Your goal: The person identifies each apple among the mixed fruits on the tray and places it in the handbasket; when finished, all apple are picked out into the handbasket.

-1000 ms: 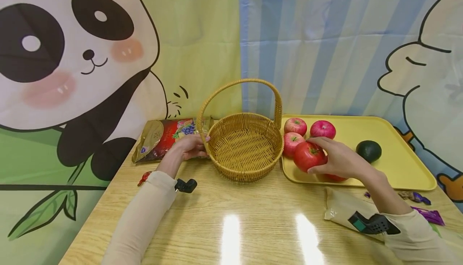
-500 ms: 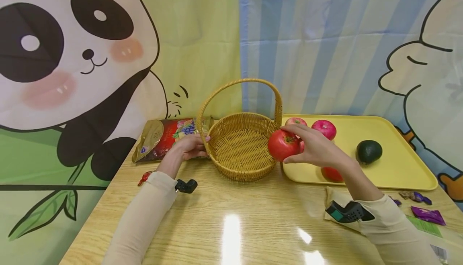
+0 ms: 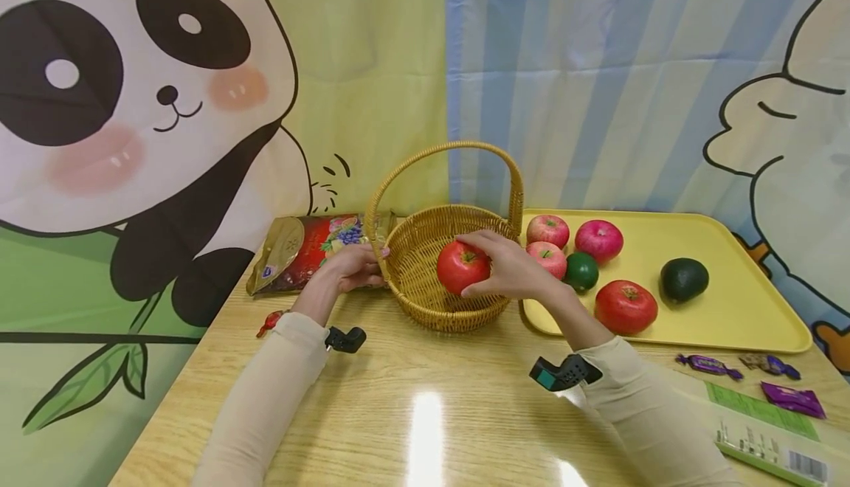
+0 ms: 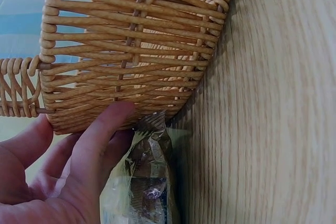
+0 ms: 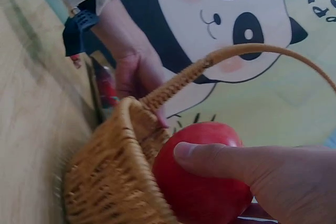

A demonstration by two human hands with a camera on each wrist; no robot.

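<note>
A round wicker basket (image 3: pixel 425 310) with a tall arched handle stands on the wooden table. My left hand (image 3: pixel 356 266) holds its left rim by the handle's base, the thumb at the rim and fingers against the woven outer wall (image 4: pixel 131 66). My right hand (image 3: pixel 508 269) grips a large red tomato (image 3: pixel 458 269) over the basket's opening. In the right wrist view the thumb presses on the near face of the tomato (image 5: pixel 199 192), just beyond the basket rim; the other fingers are mostly hidden.
A yellow tray (image 3: pixel 744 288) at the right bears pink-red apples (image 3: pixel 599 241), a large red fruit (image 3: pixel 626 306), a small green fruit (image 3: pixel 581 271) and an avocado (image 3: pixel 684 280). Wrapped candies (image 3: pixel 793 400) and a green-and-white package (image 3: pixel 764 428) lie before it. A red bag (image 3: pixel 312 251) lies left of the basket.
My right hand has carried the tomato leftward from the tray to over the basket, uncovering the green fruit and the red fruit. My left hand keeps its place on the rim.
</note>
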